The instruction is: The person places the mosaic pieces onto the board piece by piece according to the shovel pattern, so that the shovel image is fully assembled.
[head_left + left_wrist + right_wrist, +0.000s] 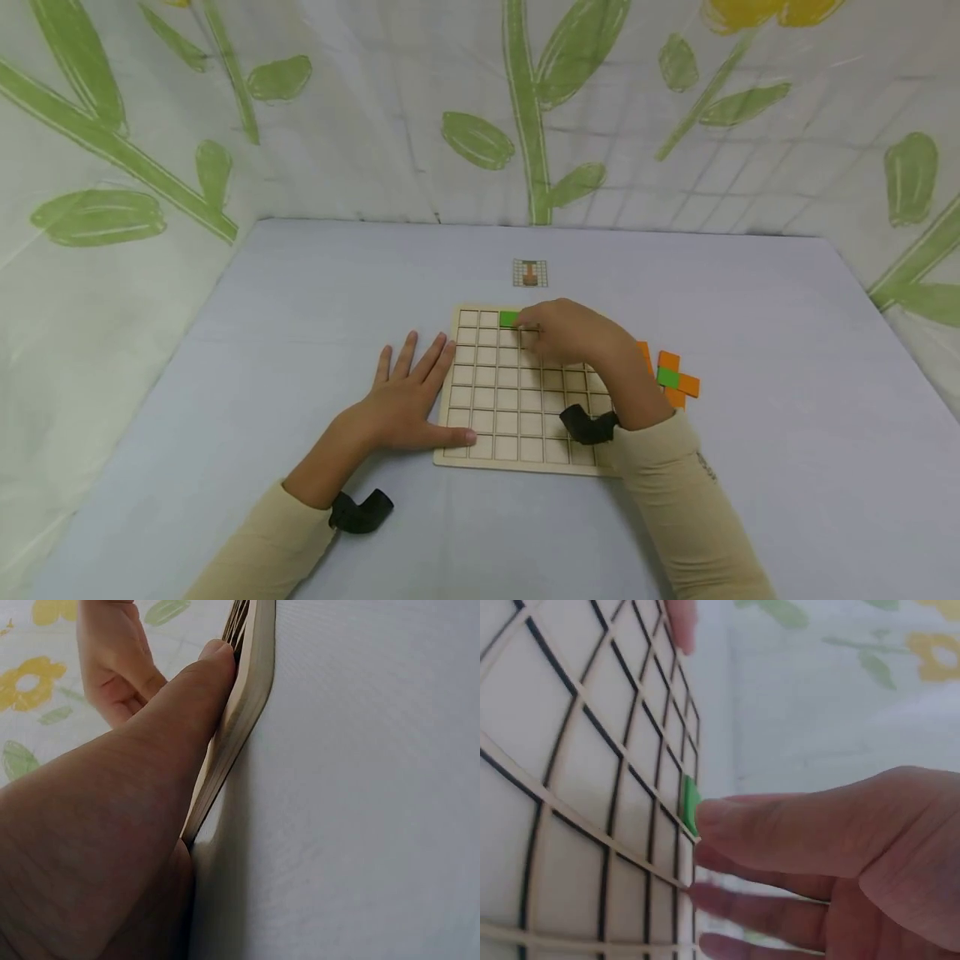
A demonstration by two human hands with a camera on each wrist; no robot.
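A wooden grid board (507, 400) lies on the table. My left hand (411, 407) rests flat with fingers spread along the board's left edge. Its thumb presses on the lower left corner, as the left wrist view also shows. At the top row, my right hand (573, 333) bends over the board, with thumb and forefinger at a green square tile (690, 806) in the third column, which they appear to pinch by its edge. In the head view, part of this green tile (508, 318) sticks out left of the fingertips. Cells beneath the right hand are hidden.
Right of the board lie several orange tiles (688, 385) and one green tile (667, 377), some partly behind the right forearm. A small card (530, 273) with a gridded orange and green figure lies beyond the board. A flower-patterned curtain (375, 125) stands behind the table.
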